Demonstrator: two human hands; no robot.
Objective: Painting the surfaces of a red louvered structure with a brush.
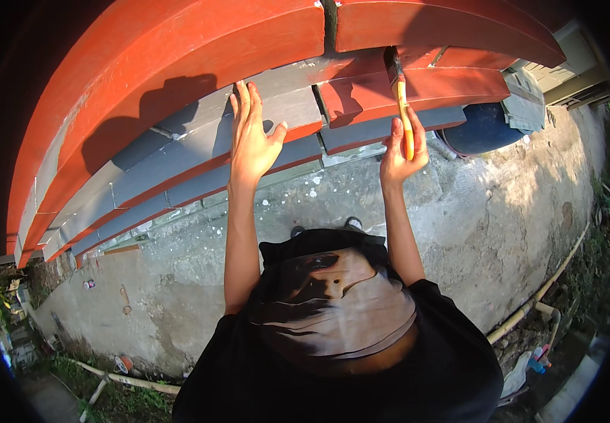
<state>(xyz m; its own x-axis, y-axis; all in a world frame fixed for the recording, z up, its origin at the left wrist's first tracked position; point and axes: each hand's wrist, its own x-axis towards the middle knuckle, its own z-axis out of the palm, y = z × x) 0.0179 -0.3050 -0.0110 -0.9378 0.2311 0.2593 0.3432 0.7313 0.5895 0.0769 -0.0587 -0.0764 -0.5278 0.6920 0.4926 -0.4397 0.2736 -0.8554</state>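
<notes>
My left hand [252,144] is open, its fingers spread and their tips against the grey stepped surface [287,95] under a red ledge. My right hand [399,163] grips the yellow handle of a paintbrush [401,99] between thumb and fingers. The brush points away from me, with its dark bristles up by the lower edge of the red upper ledge [432,28]. Just left of the brush lies a red-coated block [354,99], parted from the grey one by a dark gap. Whether the bristles touch the surface, I cannot tell.
A dark blue round container [485,130] stands beyond the steps at the right, a grey sheet [525,102] beside it. Paint-spotted concrete [305,201] lies beneath me. A pale pipe [541,292] runs along the right edge, near plants. Shadows fall across the red ledge.
</notes>
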